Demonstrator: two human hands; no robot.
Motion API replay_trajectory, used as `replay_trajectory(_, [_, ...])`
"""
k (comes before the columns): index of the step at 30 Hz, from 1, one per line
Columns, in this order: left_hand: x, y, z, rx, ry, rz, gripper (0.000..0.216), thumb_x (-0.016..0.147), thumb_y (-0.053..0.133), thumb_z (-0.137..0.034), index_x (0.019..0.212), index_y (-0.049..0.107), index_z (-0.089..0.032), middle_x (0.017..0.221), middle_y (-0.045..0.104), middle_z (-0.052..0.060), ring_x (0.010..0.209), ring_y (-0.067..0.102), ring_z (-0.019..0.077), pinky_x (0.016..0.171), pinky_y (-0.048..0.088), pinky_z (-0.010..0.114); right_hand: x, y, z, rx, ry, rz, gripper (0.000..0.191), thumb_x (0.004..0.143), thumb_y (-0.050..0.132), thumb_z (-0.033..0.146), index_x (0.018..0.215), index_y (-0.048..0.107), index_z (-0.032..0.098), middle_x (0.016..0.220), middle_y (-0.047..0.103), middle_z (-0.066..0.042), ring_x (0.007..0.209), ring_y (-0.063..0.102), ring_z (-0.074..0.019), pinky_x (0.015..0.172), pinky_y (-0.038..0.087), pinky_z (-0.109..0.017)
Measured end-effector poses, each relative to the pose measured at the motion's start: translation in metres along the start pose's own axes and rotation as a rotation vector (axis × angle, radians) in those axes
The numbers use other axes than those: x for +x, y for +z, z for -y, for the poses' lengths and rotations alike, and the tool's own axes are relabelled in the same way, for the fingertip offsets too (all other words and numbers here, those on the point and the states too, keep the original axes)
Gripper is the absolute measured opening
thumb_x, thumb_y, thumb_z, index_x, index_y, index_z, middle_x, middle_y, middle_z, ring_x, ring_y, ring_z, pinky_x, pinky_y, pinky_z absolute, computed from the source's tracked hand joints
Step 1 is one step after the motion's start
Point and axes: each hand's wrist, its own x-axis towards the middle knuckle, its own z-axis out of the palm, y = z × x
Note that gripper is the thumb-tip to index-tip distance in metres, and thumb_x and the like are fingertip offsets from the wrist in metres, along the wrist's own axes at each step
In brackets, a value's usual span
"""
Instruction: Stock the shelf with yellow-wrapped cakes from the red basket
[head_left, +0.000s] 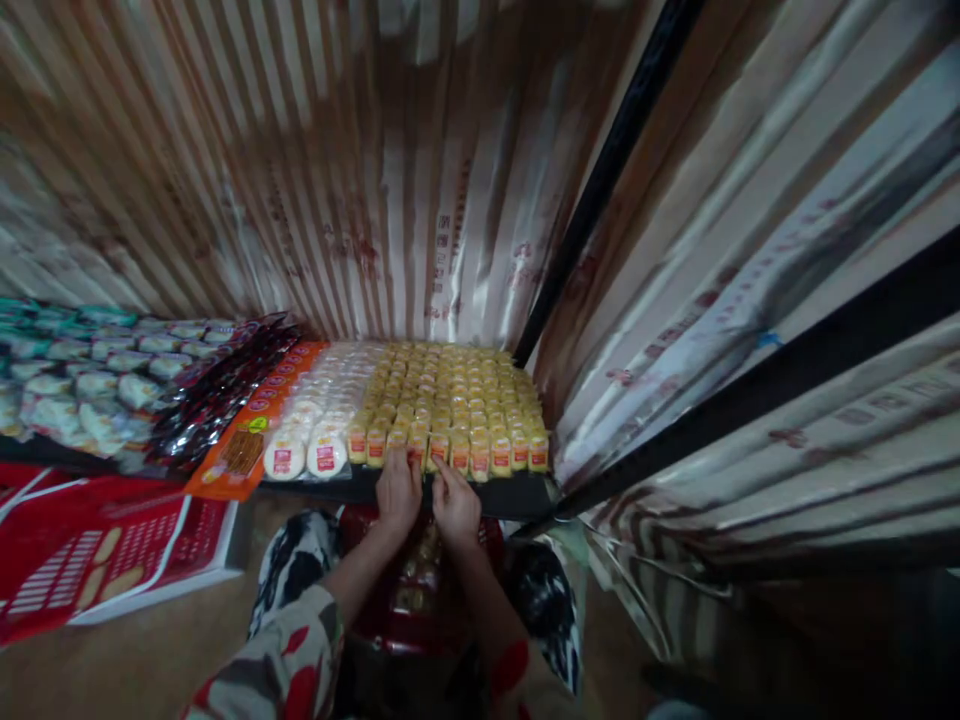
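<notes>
Rows of small yellow snack packets point(480, 400) with red labels stand packed together on a dark shelf point(517, 495). At their front edge, my left hand point(399, 492) has its fingers closed on one of the front packets. Close beside it on the right, my right hand point(455, 508) pinches at the neighbouring front packet, its fingertips against the wrapper. My fingers partly hide these packets. Left of the yellow rows lie round white wrapped snacks point(327, 455) with red print.
Further left are an orange snack bag point(236, 460), dark shiny packets point(217, 400) and white-and-green packets point(112, 385). Below stands a red printed box point(112, 545). A red container point(390, 625) with wrapped items sits between my knees. Pleated plastic sheeting point(360, 200) and black posts point(600, 190) enclose the shelf.
</notes>
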Motion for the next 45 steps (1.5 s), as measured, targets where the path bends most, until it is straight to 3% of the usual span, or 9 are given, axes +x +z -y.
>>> replay_trajectory(6, [-0.015, 0.007, 0.007, 0.082, 0.076, 0.018, 0.025, 0.089, 0.039, -0.021, 0.110, 0.053, -0.015, 0.110, 0.054, 0.013, 0.100, 0.056, 0.0218, 0.080, 0.050, 0.032, -0.001, 0.001, 0.000, -0.019, -0.016, -0.002, 0.041, 0.088, 0.035, 0.022, 0.122, 0.058, 0.022, 0.106, 0.067, -0.005, 0.093, 0.061, -0.0148, 0.083, 0.046, -0.022])
replay_trajectory(12, [-0.010, 0.013, 0.018, 0.028, 0.150, -0.019, 0.031, 0.088, 0.042, -0.018, 0.117, 0.051, -0.015, 0.119, 0.051, 0.012, 0.116, 0.048, 0.0221, 0.095, 0.045, 0.034, 0.000, 0.003, 0.001, -0.057, -0.004, -0.010, 0.041, 0.087, 0.036, 0.022, 0.121, 0.059, 0.021, 0.101, 0.067, -0.007, 0.090, 0.062, -0.0160, 0.082, 0.046, -0.023])
replay_trajectory(22, [-0.010, 0.028, 0.033, -0.028, 0.184, -0.047, 0.034, 0.089, 0.041, -0.017, 0.121, 0.050, -0.018, 0.126, 0.050, 0.012, 0.121, 0.047, 0.0216, 0.099, 0.043, 0.035, 0.002, 0.007, -0.003, -0.091, -0.005, 0.021, 0.042, 0.087, 0.035, 0.025, 0.122, 0.058, 0.023, 0.092, 0.067, -0.006, 0.082, 0.061, -0.0152, 0.075, 0.045, -0.021])
replay_trajectory(30, [-0.014, 0.013, 0.033, -0.077, 0.229, 0.021, 0.039, 0.087, 0.038, -0.012, 0.124, 0.049, -0.015, 0.125, 0.050, 0.012, 0.124, 0.042, 0.0205, 0.106, 0.035, 0.038, -0.001, 0.001, 0.001, -0.008, -0.047, 0.053, 0.042, 0.084, 0.039, 0.025, 0.122, 0.058, 0.021, 0.084, 0.065, -0.004, 0.074, 0.058, -0.0138, 0.073, 0.045, -0.021])
replay_trajectory(33, [-0.027, 0.003, 0.037, -0.094, 0.226, 0.019, 0.042, 0.083, 0.037, -0.007, 0.120, 0.052, -0.017, 0.124, 0.052, 0.011, 0.119, 0.045, 0.0188, 0.103, 0.037, 0.036, -0.007, -0.006, 0.003, 0.083, -0.061, 0.070, 0.040, 0.085, 0.038, 0.027, 0.117, 0.062, 0.019, 0.078, 0.063, -0.004, 0.064, 0.056, -0.0122, 0.067, 0.046, -0.021])
replay_trajectory(36, [-0.051, -0.003, 0.048, -0.103, 0.216, 0.109, 0.035, 0.081, 0.041, -0.009, 0.108, 0.060, -0.021, 0.115, 0.057, 0.008, 0.111, 0.051, 0.0182, 0.096, 0.043, 0.034, -0.024, -0.008, 0.004, 0.169, -0.081, 0.068, 0.037, 0.087, 0.037, 0.027, 0.109, 0.065, 0.017, 0.082, 0.066, -0.006, 0.072, 0.060, -0.0143, 0.071, 0.048, -0.024])
replay_trajectory(38, [-0.072, -0.001, 0.059, -0.129, 0.169, 0.225, 0.031, 0.080, 0.045, -0.011, 0.104, 0.062, -0.021, 0.111, 0.059, 0.008, 0.109, 0.052, 0.0195, 0.094, 0.044, 0.036, -0.042, -0.001, 0.002, 0.201, -0.118, 0.088, 0.034, 0.087, 0.038, 0.026, 0.103, 0.067, 0.017, 0.088, 0.069, -0.007, 0.083, 0.062, -0.0161, 0.080, 0.048, -0.027])
replay_trajectory(41, [-0.099, 0.014, 0.076, -0.226, -0.030, 0.447, 0.036, 0.074, 0.047, -0.005, 0.102, 0.063, -0.020, 0.111, 0.062, 0.009, 0.110, 0.054, 0.0201, 0.094, 0.044, 0.037, -0.070, 0.023, -0.007, 0.177, -0.093, 0.278, 0.030, 0.085, 0.041, 0.023, 0.101, 0.067, 0.021, 0.098, 0.070, -0.006, 0.090, 0.063, -0.0165, 0.086, 0.047, -0.029])
replay_trajectory(45, [-0.115, 0.040, 0.095, -0.270, -0.318, 0.564, 0.028, 0.066, 0.050, 0.000, 0.080, 0.067, -0.018, 0.082, 0.068, 0.008, 0.086, 0.064, 0.0204, 0.077, 0.050, 0.032, -0.092, 0.061, -0.028, 0.029, 0.109, 0.528, 0.028, 0.084, 0.044, 0.019, 0.099, 0.067, 0.021, 0.091, 0.072, -0.006, 0.080, 0.066, -0.0175, 0.072, 0.050, -0.026])
